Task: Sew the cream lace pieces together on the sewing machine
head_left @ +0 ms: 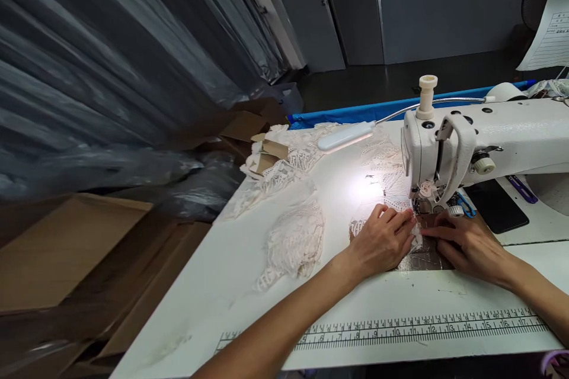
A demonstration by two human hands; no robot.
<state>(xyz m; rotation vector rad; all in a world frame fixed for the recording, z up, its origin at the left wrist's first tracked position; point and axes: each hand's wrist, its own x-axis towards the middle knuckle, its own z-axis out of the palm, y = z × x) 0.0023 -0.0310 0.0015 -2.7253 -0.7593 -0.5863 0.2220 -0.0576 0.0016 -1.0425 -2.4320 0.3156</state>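
A piece of white lace fabric (416, 238) lies under the needle area of a white sewing machine (427, 148). My left hand (386, 238) rests on this lace from the left, its fingers bent and pressed together on the fabric close to the presser foot. From the right, my right hand (471, 246) reaches in with the index finger stretched out to the lace's edge and the thumb apart below it. More lace (393, 189) extends behind the left hand. The needle tip is hard to make out behind the fingers.
A lace bundle (297, 237) lies left on the white table (213, 284); more lace (306, 145) lies at the back. A lamp (347, 137) shines beside the machine. A dark phone (498, 204) and purple thread snips (521, 189) lie right. Cardboard boxes (66, 249) stand left.
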